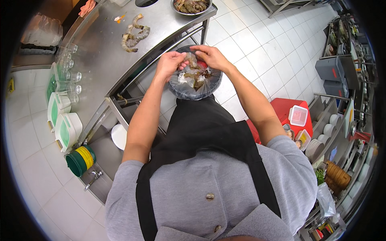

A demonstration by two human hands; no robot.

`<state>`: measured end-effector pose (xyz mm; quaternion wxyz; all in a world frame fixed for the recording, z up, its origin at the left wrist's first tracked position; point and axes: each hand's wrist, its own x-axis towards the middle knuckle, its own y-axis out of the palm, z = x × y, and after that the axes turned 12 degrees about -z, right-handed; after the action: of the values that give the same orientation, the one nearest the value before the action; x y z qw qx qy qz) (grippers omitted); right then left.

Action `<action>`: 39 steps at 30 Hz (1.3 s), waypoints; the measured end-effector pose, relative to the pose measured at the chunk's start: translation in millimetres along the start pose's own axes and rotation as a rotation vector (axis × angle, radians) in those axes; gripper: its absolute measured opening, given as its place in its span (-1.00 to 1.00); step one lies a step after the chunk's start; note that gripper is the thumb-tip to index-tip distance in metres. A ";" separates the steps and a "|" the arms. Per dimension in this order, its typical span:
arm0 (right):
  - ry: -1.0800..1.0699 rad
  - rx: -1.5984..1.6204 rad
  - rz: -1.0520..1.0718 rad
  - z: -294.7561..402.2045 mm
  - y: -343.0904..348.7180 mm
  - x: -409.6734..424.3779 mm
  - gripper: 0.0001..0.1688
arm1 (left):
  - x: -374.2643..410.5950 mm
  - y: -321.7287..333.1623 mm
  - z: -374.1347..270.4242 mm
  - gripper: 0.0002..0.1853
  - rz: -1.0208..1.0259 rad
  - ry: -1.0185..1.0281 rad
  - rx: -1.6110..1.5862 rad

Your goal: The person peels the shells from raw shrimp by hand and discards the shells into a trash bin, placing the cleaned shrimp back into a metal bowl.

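Note:
My left hand (pixel 172 64) pinches a raw shrimp (pixel 191 61) above a round bin lined with a clear plastic bag (pixel 196 92). My right hand (pixel 212 57) is beside the shrimp, its fingers spread; whether they touch it cannot be told. Shells, white scraps and something red lie in the bin. On the steel table (pixel 102 39) to the left lie several peeled shrimp with tails (pixel 132 37), near a small white and orange scrap (pixel 119 19). A steel bowl (pixel 191 12) of unpeeled shrimp or shrimp heads stands at the table's far corner.
Several glasses (pixel 74 76) line the table's left edge. A sink with a tap (pixel 95 177) and a green tub (pixel 80 160) is at lower left. At right are a red container (pixel 279 108) and shelves with stacked plates (pixel 314 150). White floor tiles (pixel 259 39) extend beyond the bin.

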<state>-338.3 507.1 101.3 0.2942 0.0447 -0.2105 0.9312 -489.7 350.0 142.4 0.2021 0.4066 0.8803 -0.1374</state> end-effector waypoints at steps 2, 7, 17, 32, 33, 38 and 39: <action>-0.194 -0.159 0.074 28.9 -8.0 9.2 -0.60 | -2.0 0.6 0.4 -0.76 0.036 0.020 -0.008; -0.243 -0.335 0.205 52.2 -15.8 21.6 -0.55 | -8.4 -0.5 -12.0 -0.72 0.105 0.033 -0.039; -0.445 -0.499 0.164 42.3 0.7 17.5 -0.67 | -12.7 3.1 -17.0 -0.73 -0.006 0.096 0.092; -0.191 -0.257 0.188 61.4 -12.3 23.0 -0.70 | -19.8 -2.9 -26.1 -0.75 0.033 0.129 0.116; -0.126 -0.220 0.183 61.8 -13.8 23.0 -0.69 | -19.3 -3.6 -26.4 -0.74 0.029 0.117 0.106; 0.069 -0.183 0.275 73.5 -21.1 23.3 -0.68 | -18.4 -6.2 -25.9 -0.71 0.024 0.107 0.140; -0.011 -0.211 0.254 69.2 -20.1 23.3 -0.67 | -17.8 -5.3 -27.9 -0.70 0.028 0.116 0.167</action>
<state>-348.9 505.3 176.3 0.1759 -0.0083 -0.3127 0.9334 -490.2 346.2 175.7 0.1181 0.4415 0.8703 -0.1837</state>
